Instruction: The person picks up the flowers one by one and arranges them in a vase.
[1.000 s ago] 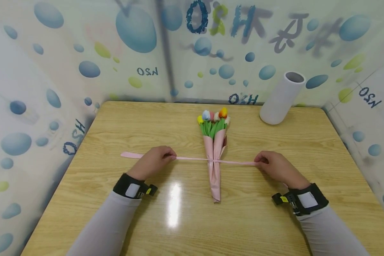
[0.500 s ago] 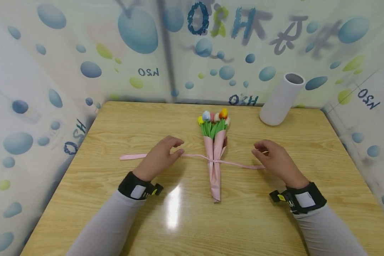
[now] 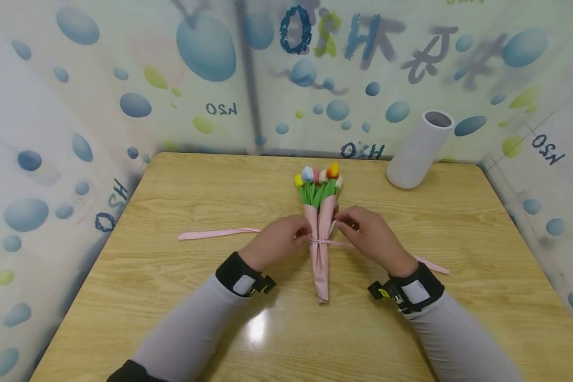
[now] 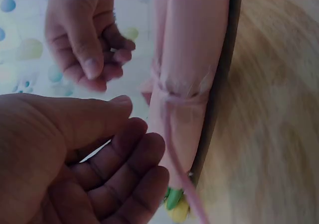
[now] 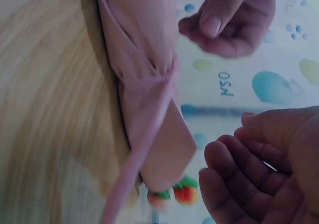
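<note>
A bouquet of tulips (image 3: 333, 171) in pink wrapping paper (image 3: 322, 278) lies on the table, blooms at the far end. Around its middle runs a pink ribbon (image 3: 219, 233), crossed tight there, with a tail stretching out to each side. My left hand (image 3: 278, 240) hovers at the bouquet's left side, fingers loosely bent and holding nothing. On the other side, my right hand (image 3: 374, 239) is likewise bare, thumb and fingers apart. In the left wrist view the ribbon's crossing (image 4: 184, 98) shows in front of both hands' fingertips.
A white vase (image 3: 417, 151) stands at the table's back right. The wooden table (image 3: 172, 180) meets a curtain (image 3: 162, 63) printed with blue and green ovals along its far edge. Each wrist carries a strapped-on camera.
Both hands have released the ribbon tails and moved inward to the bouquet. The tails have gone slack on the table, the right one lying behind the right wrist.
</note>
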`<state>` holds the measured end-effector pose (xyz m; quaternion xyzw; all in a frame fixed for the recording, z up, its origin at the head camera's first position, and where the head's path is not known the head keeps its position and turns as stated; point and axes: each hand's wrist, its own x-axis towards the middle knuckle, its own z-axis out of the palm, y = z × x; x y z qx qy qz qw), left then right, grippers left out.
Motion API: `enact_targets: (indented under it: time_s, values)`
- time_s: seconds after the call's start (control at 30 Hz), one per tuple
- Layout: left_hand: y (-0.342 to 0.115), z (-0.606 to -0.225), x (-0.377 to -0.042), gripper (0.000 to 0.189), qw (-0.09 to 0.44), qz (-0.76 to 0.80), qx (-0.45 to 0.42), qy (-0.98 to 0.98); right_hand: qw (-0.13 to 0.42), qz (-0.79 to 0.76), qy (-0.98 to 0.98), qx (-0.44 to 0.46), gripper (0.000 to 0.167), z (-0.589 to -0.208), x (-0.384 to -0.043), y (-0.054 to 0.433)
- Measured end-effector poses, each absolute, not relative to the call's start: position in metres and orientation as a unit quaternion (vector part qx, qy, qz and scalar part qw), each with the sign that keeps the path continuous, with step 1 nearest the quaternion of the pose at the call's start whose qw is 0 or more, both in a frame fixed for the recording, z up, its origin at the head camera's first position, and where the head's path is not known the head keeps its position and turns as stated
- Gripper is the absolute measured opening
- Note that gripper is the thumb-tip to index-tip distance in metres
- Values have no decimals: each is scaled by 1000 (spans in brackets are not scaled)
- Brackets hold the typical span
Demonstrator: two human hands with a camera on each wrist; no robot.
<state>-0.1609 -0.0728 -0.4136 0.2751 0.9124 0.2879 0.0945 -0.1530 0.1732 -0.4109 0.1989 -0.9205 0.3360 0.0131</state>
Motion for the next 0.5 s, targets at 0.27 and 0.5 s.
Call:
enact_targets:
  time_s: [0.27, 0.5]
  values:
    - [-60, -425, -158, 6, 96, 282, 272, 915, 4, 281, -928, 246, 11, -420, -152, 150]
    - [-59, -424, -155, 7, 103, 282, 256, 919, -13, 244, -932, 269, 7, -427, -154, 150]
